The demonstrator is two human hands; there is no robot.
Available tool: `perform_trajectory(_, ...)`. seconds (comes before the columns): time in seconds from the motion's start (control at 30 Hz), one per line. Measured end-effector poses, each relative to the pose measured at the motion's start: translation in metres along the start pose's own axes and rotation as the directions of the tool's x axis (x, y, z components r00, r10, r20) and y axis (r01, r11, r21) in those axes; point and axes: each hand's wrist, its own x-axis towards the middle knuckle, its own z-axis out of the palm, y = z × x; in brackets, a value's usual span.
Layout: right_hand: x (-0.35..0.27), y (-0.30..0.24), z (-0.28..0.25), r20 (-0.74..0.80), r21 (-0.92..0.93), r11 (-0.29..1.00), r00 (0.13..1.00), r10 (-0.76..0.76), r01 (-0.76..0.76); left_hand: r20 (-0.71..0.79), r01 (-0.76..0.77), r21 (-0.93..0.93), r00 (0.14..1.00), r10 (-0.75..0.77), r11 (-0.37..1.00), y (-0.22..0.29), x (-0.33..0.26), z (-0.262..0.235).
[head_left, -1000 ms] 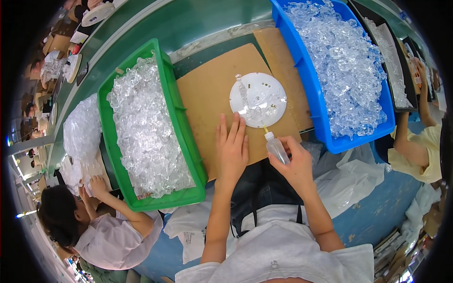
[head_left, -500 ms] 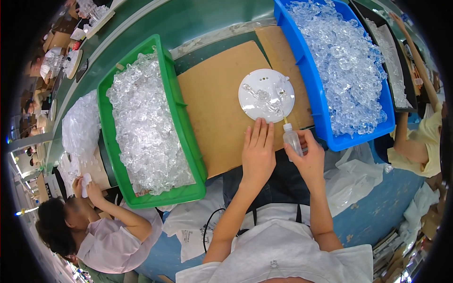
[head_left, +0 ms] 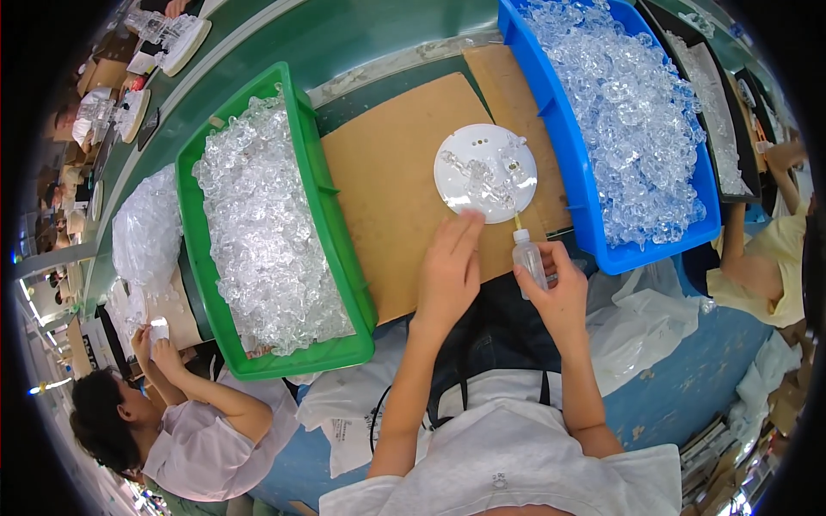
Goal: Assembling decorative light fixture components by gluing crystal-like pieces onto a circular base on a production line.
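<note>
A white round plate [head_left: 460, 144] lies on the cardboard sheet in front of me, with several clear plastic pieces [head_left: 478, 177] on its face and small holes in it. My right hand [head_left: 564, 288] is closed round a small clear squeeze bottle [head_left: 528, 258] with a white cap. The bottle's thin yellowish nozzle points up at the near right edge of the plate; whether it touches cannot be made out. My left hand [head_left: 449, 279] holds nothing, its fingers stretched out and slightly smeared by motion, by the plate's near edge.
A green bin [head_left: 331, 232] full of clear plastic pieces stands left of the cardboard [head_left: 387, 172]. To the right is a blue bin [head_left: 578, 172] with similar pieces, then a black tray [head_left: 742, 176]. A person [head_left: 206, 430] works at the lower left, another [head_left: 757, 267] at the right.
My left hand has drawn back from the plate's near edge, toward me and to the left. The bottle in my right hand has barely shifted.
</note>
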Motion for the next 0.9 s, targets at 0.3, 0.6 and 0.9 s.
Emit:
perform_trajectory(0.3,0.000,0.001,0.002,0.008,-0.013,1.000,1.000,-0.001,0.001,-0.046,0.028,0.290,0.999,-0.015,0.957,-0.004,-0.004,-0.001)
perform_trajectory(0.6,-0.002,-0.001,0.004,0.022,-0.006,1.000,1.000,0.012,-0.012,-0.057,0.031,0.336,0.998,-0.013,0.941,-0.001,-0.005,0.000)
perform_trajectory(0.9,-0.004,-0.003,0.009,0.034,0.021,1.000,0.999,0.001,-0.002,-0.059,0.026,0.333,0.998,-0.007,0.942,-0.002,-0.005,0.000)
